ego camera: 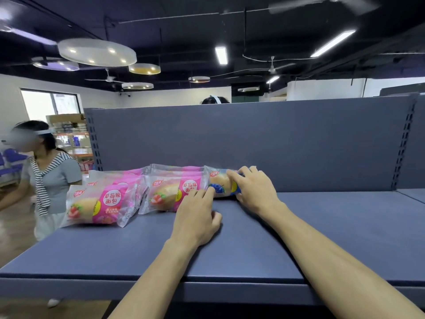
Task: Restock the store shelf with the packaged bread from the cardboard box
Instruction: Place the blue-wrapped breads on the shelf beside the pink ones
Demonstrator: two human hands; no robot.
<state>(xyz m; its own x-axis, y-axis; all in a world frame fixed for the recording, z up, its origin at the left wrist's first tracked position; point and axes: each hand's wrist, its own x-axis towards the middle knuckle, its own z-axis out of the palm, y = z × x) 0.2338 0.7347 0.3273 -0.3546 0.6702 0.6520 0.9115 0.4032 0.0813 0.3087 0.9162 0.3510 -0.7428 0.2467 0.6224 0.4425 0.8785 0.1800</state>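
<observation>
Place: shop floor | Shows it: blue metal store shelf [253,238] with slotted uprights | On shelf, left part: packaged bread [101,203] in rows | Behind shelf, left: racks of goods [76,143], stacked boxes | Above shelf: round ceiling lamps [96,51], fans

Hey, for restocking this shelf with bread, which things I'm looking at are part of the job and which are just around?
Part of the job: shelf; pink bread packs; blue bread pack, held by the right hand; left hand, touching the packs.

Just around: bystander; ceiling lamps; window. No cardboard box in view.
</observation>
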